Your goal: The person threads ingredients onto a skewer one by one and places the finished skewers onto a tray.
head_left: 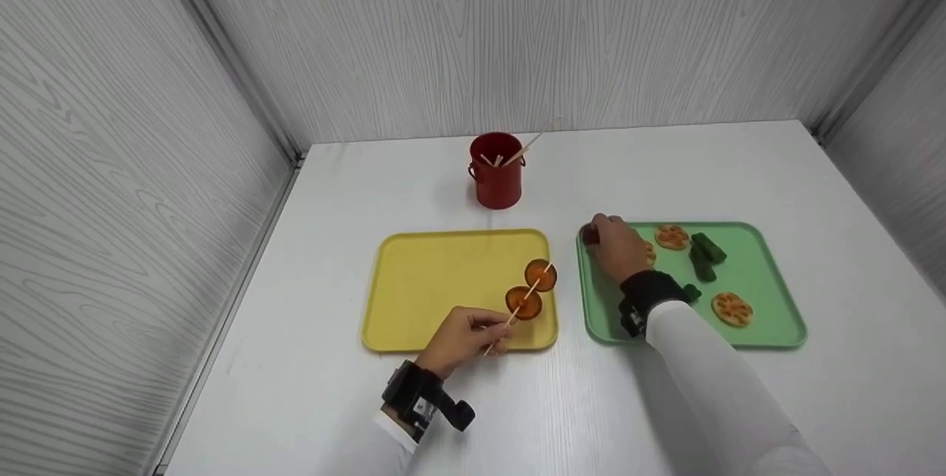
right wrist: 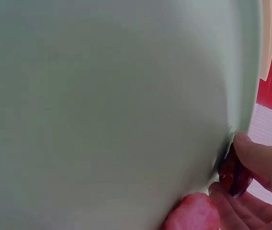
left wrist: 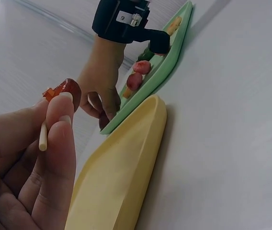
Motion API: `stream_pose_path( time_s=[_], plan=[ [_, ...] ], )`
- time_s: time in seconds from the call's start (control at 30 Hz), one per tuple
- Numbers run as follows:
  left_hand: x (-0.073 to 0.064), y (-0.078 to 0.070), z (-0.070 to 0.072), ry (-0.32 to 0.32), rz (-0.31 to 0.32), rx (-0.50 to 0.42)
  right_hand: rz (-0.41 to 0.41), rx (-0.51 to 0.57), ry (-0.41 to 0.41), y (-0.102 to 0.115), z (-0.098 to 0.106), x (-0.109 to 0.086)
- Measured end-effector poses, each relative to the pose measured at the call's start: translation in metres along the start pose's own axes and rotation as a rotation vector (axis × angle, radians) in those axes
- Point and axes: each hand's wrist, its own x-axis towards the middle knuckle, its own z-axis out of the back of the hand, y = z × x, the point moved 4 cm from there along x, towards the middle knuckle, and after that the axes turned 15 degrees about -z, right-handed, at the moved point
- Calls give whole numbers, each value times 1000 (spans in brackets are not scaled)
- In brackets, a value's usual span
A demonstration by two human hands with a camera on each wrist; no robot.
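Observation:
My left hand (head_left: 464, 337) pinches a thin wooden skewer (head_left: 531, 289) near its lower end, over the near right part of the yellow tray (head_left: 429, 276). Two round brown-and-orange slices (head_left: 524, 304) are threaded on it, one beyond the other. At the far left corner of the green tray (head_left: 772, 276), my right hand (head_left: 621, 248) holds a glossy dark red-brown piece (right wrist: 235, 176) between thumb and fingers. Close by that hand lies a pink, rounded piece (right wrist: 193, 213), seen in the right wrist view. The right hand hides part of the tray's left side.
A red bucket (head_left: 498, 184) holding several skewers stands behind the trays. On the green tray are lotus root slices (head_left: 732, 309), dark green pieces (head_left: 706, 256) and a smaller green piece (head_left: 692, 292). Wood-grained panels (head_left: 517, 40) close off the back and sides.

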Motion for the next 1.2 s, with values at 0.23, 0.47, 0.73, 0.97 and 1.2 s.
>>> stream_pose_path(
  time_s=[0.23, 0.47, 0.73, 0.97, 1.2],
  plan=[
    [-1, 3, 2, -4, -14, -1, -41, 82, 42, -6, -1, -5],
    [0, 10, 2, 12, -24, -27, -42, 177, 50, 0, 15, -22],
    [0, 13, 2, 3, -35, -1, 108, 301, -120, 12, 32, -51],
    [-2, 14, 3, 1, -44, 11, 142, 416, -156, 15, 43, -72],
    [-2, 13, 1, -1, -42, 6, 28, 643, -58, 12, 47, -85]
  ],
)
